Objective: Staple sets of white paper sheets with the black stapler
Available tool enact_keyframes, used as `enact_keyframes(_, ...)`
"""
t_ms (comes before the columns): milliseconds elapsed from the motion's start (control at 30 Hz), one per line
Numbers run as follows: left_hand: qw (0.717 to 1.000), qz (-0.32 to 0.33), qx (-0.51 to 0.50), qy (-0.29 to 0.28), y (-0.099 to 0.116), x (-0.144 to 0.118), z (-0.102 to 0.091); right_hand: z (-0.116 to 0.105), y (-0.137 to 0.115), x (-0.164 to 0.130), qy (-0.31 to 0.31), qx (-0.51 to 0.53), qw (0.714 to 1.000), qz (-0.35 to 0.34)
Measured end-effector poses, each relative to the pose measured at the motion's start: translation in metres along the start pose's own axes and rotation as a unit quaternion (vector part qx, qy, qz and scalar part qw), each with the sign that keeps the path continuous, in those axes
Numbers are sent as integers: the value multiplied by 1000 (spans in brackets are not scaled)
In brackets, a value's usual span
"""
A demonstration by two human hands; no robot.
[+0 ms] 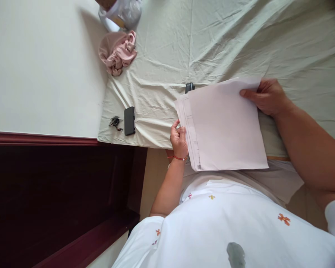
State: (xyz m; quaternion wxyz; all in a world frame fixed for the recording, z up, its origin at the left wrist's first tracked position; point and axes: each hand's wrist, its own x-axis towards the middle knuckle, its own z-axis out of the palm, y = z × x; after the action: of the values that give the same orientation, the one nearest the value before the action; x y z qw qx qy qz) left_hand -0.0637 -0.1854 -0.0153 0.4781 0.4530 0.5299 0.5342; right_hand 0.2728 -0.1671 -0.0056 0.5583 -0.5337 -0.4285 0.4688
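Note:
A small stack of white paper sheets (226, 126) is held over the near edge of the cloth-covered table. The top sheet looks blank and sits shifted to the right, so printed lines show on the sheets beneath along the left side. My left hand (179, 139), with a red string at its wrist, grips the left edge of the stack. At the upper right corner, my right hand (269, 96) pinches the paper, thumb on top and fingers hidden below. Just behind the top edge of the sheets lies a dark object (189, 88), partly covered from view.
On the light green tablecloth (158, 67) lie a black phone (129, 121) and a bunch of keys (115, 121). Farther back are a crumpled pink cloth (118, 52) and a plastic bag (128, 13). A white wall (38, 67) borders the table at left, above dark red wood (41, 138).

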Motion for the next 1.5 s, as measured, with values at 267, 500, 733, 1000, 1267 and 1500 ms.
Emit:
enact_keyframes(267, 998, 22, 49, -20, -11, 4, -3, -1, -1, 0, -5, -9, 1000, -11)
enact_keyframes(500, 993, 43, 94, -52, -7, 1, -3, 2, -4, -1, 6, -16, 1000, -18)
enact_keyframes(733, 991, 64, 113, -35, -2, -1, -1, 5, -11, -2, 16, -14, 1000, -16)
enact_keyframes(1000, 988, 77, 132, -16, 8, -2, 5, 2, -8, 1, 67, -7, 996, -59)
enact_keyframes(1267, 983, 79, 163, -43, 9, -2, 4, 1, -7, 0, 71, -33, 995, -56)
enact_keyframes(1500, 984, 71, 151, -67, 10, -4, 3, 1, -7, 0, 74, -36, 995, -54)
